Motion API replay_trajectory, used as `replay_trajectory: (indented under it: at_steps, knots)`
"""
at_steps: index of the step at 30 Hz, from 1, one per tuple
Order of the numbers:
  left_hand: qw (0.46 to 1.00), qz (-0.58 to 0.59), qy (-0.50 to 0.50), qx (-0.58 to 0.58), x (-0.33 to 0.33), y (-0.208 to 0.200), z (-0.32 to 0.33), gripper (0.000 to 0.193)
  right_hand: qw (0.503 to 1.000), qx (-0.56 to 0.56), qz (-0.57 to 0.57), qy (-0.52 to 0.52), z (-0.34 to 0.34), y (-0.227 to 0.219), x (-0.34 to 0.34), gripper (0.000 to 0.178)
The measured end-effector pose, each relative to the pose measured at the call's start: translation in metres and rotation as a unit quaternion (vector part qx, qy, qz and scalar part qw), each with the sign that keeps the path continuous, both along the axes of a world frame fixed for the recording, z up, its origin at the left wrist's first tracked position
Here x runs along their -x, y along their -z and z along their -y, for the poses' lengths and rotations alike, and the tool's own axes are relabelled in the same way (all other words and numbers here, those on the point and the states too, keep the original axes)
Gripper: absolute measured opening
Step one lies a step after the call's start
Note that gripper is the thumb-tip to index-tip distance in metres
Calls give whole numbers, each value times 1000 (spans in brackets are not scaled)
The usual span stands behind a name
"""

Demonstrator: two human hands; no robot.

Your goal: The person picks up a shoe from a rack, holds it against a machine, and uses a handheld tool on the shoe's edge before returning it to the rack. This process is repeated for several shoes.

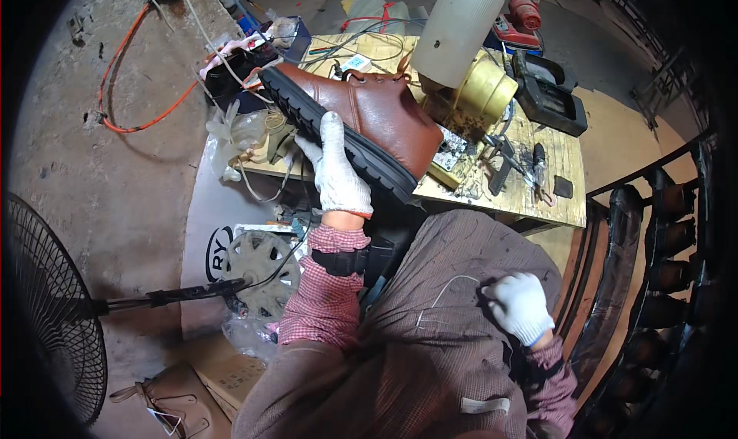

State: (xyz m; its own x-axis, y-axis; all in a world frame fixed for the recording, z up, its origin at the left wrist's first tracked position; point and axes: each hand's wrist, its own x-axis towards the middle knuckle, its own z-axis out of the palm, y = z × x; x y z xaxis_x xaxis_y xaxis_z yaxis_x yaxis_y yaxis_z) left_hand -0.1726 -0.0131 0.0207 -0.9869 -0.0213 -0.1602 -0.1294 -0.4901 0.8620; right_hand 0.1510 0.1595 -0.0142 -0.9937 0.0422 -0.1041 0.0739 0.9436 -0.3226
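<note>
A brown leather boot (384, 112) with a thick black sole lies on its side over the wooden bench (553, 162). My left hand (338, 170), in a white glove, grips the boot by the black sole near its middle. My right hand (521, 304), also white-gloved, rests low on the brown apron (430, 339) across my lap, fingers curled around a thin pale thread (450, 285) that loops over the cloth.
A yellow machine (484, 89) under a pale cylinder (461, 24) stands behind the boot, with small tools scattered on the bench. A fan (54, 316) stands on the floor at left. Dark boots (669, 239) fill a rack at right. An orange cable (138, 70) runs over the floor.
</note>
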Motion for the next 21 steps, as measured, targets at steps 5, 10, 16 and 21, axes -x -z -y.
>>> replay_trajectory:
  at_steps: [5,10,16,21]
  knots:
    - [994,88,52,-35,13,33,-4,94,969,115,-112,187,8,-27,-28,59]
    - [884,72,382,-258,-68,42,28,77,973,153,-159,73,11,-52,-28,93]
    - [820,-156,532,141,-145,58,-4,86,958,200,-203,39,41,-106,-29,64]
    - [686,74,723,-30,-169,32,-55,99,962,22,-205,179,53,-230,-119,53]
